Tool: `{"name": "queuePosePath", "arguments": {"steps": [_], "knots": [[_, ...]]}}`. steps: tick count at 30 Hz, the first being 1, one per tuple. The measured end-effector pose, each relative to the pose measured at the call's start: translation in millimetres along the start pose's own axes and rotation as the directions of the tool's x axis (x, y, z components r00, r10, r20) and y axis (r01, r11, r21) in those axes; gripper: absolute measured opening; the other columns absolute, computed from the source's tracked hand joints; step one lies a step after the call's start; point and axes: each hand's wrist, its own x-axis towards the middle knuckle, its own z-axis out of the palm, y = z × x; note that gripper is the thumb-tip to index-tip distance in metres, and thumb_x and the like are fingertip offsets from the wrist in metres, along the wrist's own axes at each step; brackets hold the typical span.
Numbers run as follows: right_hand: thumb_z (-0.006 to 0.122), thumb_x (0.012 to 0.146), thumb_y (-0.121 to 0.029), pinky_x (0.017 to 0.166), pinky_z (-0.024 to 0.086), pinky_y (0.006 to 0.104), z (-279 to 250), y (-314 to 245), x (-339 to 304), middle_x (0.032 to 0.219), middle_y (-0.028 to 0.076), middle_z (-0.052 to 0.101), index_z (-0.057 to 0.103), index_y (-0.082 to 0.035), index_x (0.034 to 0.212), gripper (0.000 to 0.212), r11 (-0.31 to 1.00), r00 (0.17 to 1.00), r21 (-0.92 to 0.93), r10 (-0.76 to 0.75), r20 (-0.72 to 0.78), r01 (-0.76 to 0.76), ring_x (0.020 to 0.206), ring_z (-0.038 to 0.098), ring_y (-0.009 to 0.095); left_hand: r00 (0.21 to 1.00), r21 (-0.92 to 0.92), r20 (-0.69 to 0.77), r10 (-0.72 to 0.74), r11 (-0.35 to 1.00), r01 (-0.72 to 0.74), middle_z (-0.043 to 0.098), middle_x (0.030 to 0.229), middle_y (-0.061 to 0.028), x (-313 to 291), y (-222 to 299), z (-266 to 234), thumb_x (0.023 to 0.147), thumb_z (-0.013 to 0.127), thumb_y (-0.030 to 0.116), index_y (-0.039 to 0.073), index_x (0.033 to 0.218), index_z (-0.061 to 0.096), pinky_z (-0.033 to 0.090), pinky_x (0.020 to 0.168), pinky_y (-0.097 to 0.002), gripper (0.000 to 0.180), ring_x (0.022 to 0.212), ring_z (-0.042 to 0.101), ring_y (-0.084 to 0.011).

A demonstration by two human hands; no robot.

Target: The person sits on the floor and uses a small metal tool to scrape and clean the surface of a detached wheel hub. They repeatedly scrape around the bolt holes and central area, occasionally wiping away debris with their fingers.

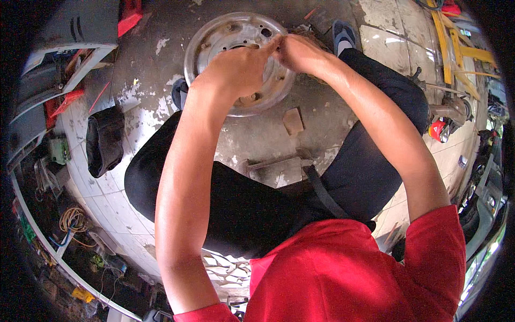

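A round steel wheel rim [252, 110] with worn, dull metal lies on the floor between my feet. Over its middle and right side, my left hand [244, 67] is closed, with its fingers reaching toward the other hand. My right hand [298, 52] is also closed, above the rim's right edge, and its fingertips meet those of the left. Whatever the fingers hold, if anything, is too small or hidden to make out. On the floor just below the rim lies a small brown square piece [293, 121], like sandpaper or card.
A long metal piece [279, 163] lies between my legs. To the left are a black bag-like item [104, 142], a grey metal cabinet [75, 27] and a coiled cable [75, 220]. Yellow metal frames [456, 48] and a red object [439, 130] stand at the right.
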Motion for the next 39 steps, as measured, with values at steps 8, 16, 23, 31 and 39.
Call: {"name": "queuePosePath", "arguments": {"steps": [8,16,23,31,39], "knots": [[0.058,0.088,-0.022,0.070,0.050,0.0451,4.7,16.2,4.5,0.085,0.024,0.064,0.065,-0.001,0.092,0.023,1.000,1.000,0.004,0.023,0.009,-0.023,0.086,0.065,0.039,0.999,0.052,0.026,-0.033,0.998,0.032,0.064,0.107,-0.0241,4.8,4.5,-5.6,0.086,0.048,0.008,0.023,0.145,0.034,0.052,0.079,-0.0485,0.062,0.096,0.064,-0.0391],[0.057,0.089,-0.025,0.071,0.050,0.0452,-16.6,-1.8,-3.9,0.088,0.024,0.065,0.063,0.003,0.096,0.029,1.000,0.987,-0.006,0.025,0.161,-0.024,0.087,0.065,0.038,1.000,0.022,0.014,-0.022,1.000,0.022,0.064,0.105,-0.0237,12.6,4.5,1.1,0.087,0.048,0.009,0.018,0.138,0.042,0.052,0.079,-0.0490,0.052,0.096,0.064,-0.0385],[0.057,0.090,-0.030,0.072,0.051,0.0465,7.2,9.9,-4.4,0.089,0.022,0.066,0.064,-0.001,0.100,0.031,0.998,0.990,0.014,-0.056,0.132,0.055,0.086,0.064,0.040,1.000,0.065,0.011,-0.018,0.998,0.018,0.066,0.098,-0.0238,17.2,3.5,5.9,0.087,0.049,0.010,0.018,0.138,0.042,0.053,0.075,-0.0494,0.052,0.090,0.065,-0.0389],[0.054,0.090,-0.022,0.078,0.050,0.0464,8.2,11.8,-5.7,0.091,0.024,0.065,0.063,-0.002,0.101,0.025,0.988,0.987,-0.061,-0.139,0.085,0.144,0.091,0.064,0.039,0.999,0.047,-0.045,0.003,0.999,-0.001,0.064,0.107,-0.0242,20.5,0.2,8.0,0.087,0.049,0.009,0.020,0.145,0.032,0.053,0.075,-0.0496,0.061,0.093,0.065,-0.0388],[0.053,0.090,-0.028,0.079,0.050,0.0444,8.4,27.2,-1.6,0.095,0.021,0.066,0.064,-0.004,0.101,0.029,0.999,1.000,-0.039,0.016,0.011,-0.015,0.093,0.063,0.039,1.000,0.039,-0.004,-0.005,0.999,0.006,0.065,0.103,-0.0231,21.1,3.5,4.8,0.087,0.048,0.009,0.024,0.142,0.038,0.052,0.076,-0.0497,0.058,0.092,0.064,-0.0394]]}}
